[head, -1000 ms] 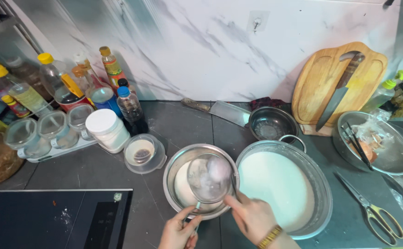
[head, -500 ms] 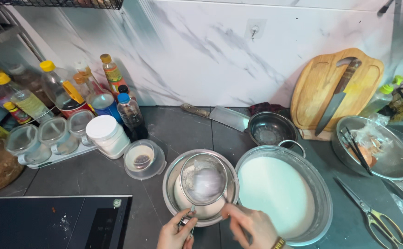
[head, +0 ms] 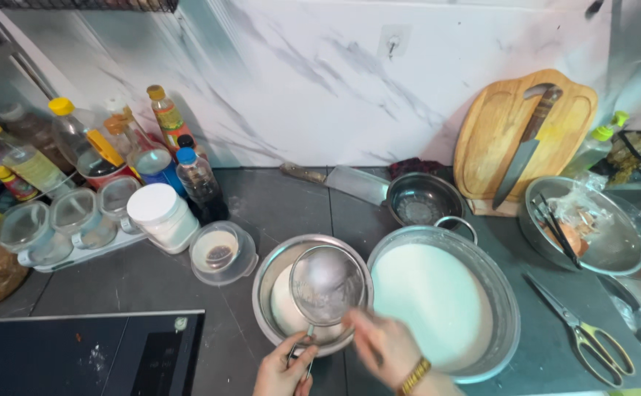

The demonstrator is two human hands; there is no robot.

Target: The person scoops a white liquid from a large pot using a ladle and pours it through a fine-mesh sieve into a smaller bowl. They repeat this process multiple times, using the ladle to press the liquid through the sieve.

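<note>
At the near edge of the dark counter, the left hand [head: 285, 369] pinches the handle of a fine mesh strainer [head: 326, 286] held over a steel bowl [head: 276, 271] of white liquid, while the right hand [head: 383, 346], blurred, hovers just right of the strainer, its grip unclear. Right of that bowl sits a larger steel basin [head: 507, 308] full of white liquid, with scissors [head: 584, 334] beyond. Behind the bowl lie a cleaver [head: 342, 181], a small colander [head: 424, 199], and a wooden cutting board [head: 500, 139] against the wall.

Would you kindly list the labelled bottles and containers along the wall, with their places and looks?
Yellow-capped bottle: far left, clear, red and yellow label.
Blue-capped bottle: centre-left, dark liquid.
Orange-labelled bottle: against the wall, yellow cap.
White-lidded jar: front, round, white.
Green-capped bottle: right, beside the cutting board.
</note>
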